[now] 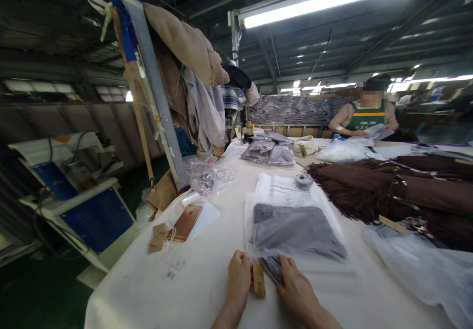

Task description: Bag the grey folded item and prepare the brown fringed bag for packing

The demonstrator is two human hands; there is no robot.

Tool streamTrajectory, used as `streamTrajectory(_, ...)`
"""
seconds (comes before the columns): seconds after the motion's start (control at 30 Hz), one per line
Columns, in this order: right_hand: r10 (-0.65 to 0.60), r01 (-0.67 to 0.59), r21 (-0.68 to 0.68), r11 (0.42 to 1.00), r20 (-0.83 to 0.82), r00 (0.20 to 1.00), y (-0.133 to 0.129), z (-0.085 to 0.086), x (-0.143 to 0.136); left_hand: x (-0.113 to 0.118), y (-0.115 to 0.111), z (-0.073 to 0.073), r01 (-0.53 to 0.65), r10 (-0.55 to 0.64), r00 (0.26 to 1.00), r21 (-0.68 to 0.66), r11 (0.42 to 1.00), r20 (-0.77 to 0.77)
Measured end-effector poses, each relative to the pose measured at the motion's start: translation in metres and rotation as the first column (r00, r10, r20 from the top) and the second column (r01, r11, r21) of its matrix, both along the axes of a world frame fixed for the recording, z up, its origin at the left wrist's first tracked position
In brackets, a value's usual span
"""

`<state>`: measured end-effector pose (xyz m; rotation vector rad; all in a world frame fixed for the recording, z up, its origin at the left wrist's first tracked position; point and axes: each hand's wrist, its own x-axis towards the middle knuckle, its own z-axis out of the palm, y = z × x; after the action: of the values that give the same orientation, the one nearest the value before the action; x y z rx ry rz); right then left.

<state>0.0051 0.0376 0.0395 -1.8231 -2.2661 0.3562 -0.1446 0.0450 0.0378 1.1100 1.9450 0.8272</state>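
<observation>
My left hand (239, 277) is closed at the near edge of a clear plastic bag, its fingers pinched beside a brown card tag (259, 279). What exactly they pinch is too small to tell. Right of the tag, my right hand (295, 284) has its fingers bent round a small dark grey folded piece (272, 269) at the bag's near edge. Dark grey folded fabric (295, 228) lies flat under the translucent plastic, just beyond both hands. White sheets or bags (275, 186) lie under and behind it, with a small grey roll (303, 181) on top.
At left on the table (148, 294) are a phone (189, 223), brown tags (158, 238) and a sticker (175, 269). Brown fringed fabric (354, 183) and plastic bags (417, 260) lie right. Packed grey items (269, 149) sit behind. A person (369, 115) works across the table.
</observation>
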Motion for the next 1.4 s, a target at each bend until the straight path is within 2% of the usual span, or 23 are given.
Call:
streamTrajectory(0.13,-0.006,-0.002,0.101,0.995,0.082,0.997,0.006,-0.003,-0.003,0.002,-0.003,0.007,0.03,-0.026,0.987,0.024,0.999,-0.159)
streamTrajectory(0.27,0.026,-0.059,0.227,0.972,0.145,0.989,0.013,-0.003,-0.002,0.002,-0.002,0.017,0.06,-0.055,0.957,0.008,0.998,-0.284)
streamTrajectory(0.5,0.055,-0.193,0.504,0.842,0.275,0.96,0.033,-0.005,0.016,-0.001,0.001,0.024,0.084,-0.082,0.932,-0.01,0.996,-0.354)
streamTrajectory(0.67,0.075,-0.278,0.607,0.745,0.338,0.938,0.048,-0.03,0.029,0.0,-0.001,0.026,0.095,-0.093,0.92,-0.015,0.995,-0.381)
streamTrajectory(0.83,0.107,-0.333,0.662,0.672,0.359,0.927,0.059,-0.057,0.041,-0.004,0.002,0.018,0.077,-0.067,0.946,0.02,0.997,-0.317)
streamTrajectory(1.07,0.103,-0.346,0.671,0.656,0.375,0.922,0.061,-0.075,0.043,0.001,0.001,0.0,0.021,-0.015,0.992,0.046,0.999,-0.126)
streamTrajectory(1.17,0.152,-0.409,0.63,0.661,0.422,0.894,0.063,-0.076,0.044,0.011,-0.004,-0.004,-0.02,0.02,0.998,0.009,1.0,-0.058)
streamTrajectory(1.27,0.243,-0.487,0.573,0.659,0.451,0.859,0.074,-0.069,0.045,0.021,-0.008,-0.006,-0.036,0.037,0.999,-0.06,0.998,0.02)
streamTrajectory(1.4,0.281,-0.505,0.548,0.667,0.443,0.851,0.095,-0.054,0.049,0.034,-0.009,0.001,-0.031,0.039,0.995,-0.091,0.995,0.093)
